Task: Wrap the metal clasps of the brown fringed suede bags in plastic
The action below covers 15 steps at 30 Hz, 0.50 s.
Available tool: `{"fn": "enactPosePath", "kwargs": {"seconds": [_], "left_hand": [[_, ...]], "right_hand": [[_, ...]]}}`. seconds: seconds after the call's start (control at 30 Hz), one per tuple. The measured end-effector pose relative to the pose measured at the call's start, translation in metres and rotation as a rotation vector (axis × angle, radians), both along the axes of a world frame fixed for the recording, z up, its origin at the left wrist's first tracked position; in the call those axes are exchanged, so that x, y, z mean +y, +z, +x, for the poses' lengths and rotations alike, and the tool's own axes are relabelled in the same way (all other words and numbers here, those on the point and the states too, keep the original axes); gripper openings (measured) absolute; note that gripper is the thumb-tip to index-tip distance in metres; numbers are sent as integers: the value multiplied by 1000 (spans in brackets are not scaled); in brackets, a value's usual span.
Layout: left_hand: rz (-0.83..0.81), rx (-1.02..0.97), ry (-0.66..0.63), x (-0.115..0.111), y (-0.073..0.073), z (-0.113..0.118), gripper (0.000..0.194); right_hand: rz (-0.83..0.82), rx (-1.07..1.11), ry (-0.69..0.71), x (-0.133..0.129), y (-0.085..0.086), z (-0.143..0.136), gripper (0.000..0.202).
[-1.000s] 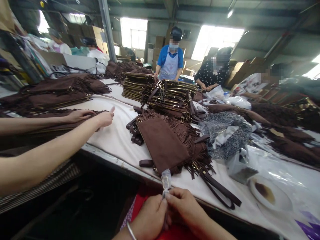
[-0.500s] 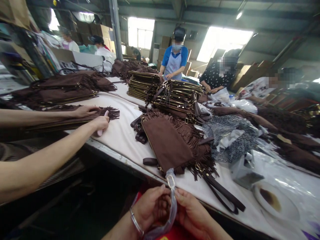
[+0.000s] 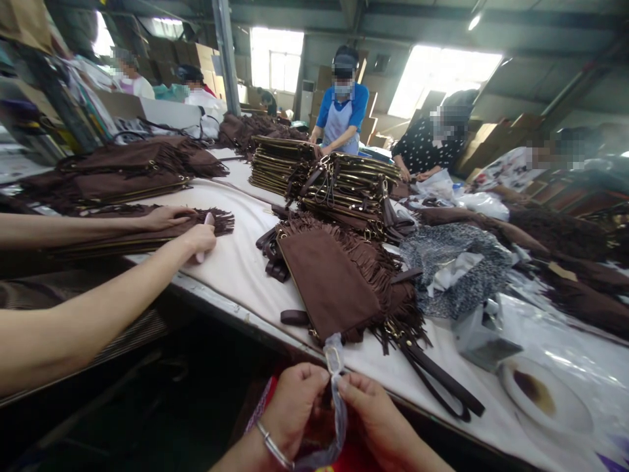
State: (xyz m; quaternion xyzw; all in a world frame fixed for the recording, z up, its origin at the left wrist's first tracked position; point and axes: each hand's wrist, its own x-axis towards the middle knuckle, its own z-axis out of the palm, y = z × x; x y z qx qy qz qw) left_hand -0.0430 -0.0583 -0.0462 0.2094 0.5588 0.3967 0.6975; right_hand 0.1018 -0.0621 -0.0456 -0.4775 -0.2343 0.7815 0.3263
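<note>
At the table's near edge, my left hand (image 3: 296,401), with a silver bangle at its wrist, has its fingers curled and pinched beside a strap wrapped in clear plastic film (image 3: 340,414). From the other side my right hand (image 3: 374,408) pinches the same film just below a gold-coloured metal ring, which shows through the wrap. The upper end of the film meets the lower corner of a dark brown fringed bag (image 3: 329,282) lying flat on the table. A brown wrist loop (image 3: 445,387) trails from the bag's right side.
Stacked brown zip bags (image 3: 348,193) stand behind. On the left a co-worker's hands (image 3: 196,239) press on more fringed bags. To the right are a speckled grey cloth (image 3: 455,265), a metal box (image 3: 484,341), a white roll (image 3: 545,396) and plastic sheets. Other people work beyond.
My hands have shifted slightly, the fingertips now pinching the plastic nearer the ring. Film now covers the ring more. The co-worker in blue has lowered their arms towards the stack.
</note>
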Motion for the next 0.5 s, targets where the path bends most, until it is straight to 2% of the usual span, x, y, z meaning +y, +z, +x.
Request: {"fn": "enactPosePath", "kwargs": {"seconds": [0.13, 0.27, 0.4, 0.5], "left_hand": [[98, 225, -50, 2, 11, 0, 14], [252, 505, -136, 0, 15, 2, 17], [525, 840, -204, -6, 14, 2, 20], [730, 1012, -305, -9, 14, 0, 23]], "right_hand": [[122, -290, 42, 4, 1, 0, 46], [233, -502, 61, 7, 0, -2, 44], [331, -679, 80, 6, 1, -4, 33], [473, -829, 139, 5, 4, -2, 24]]}}
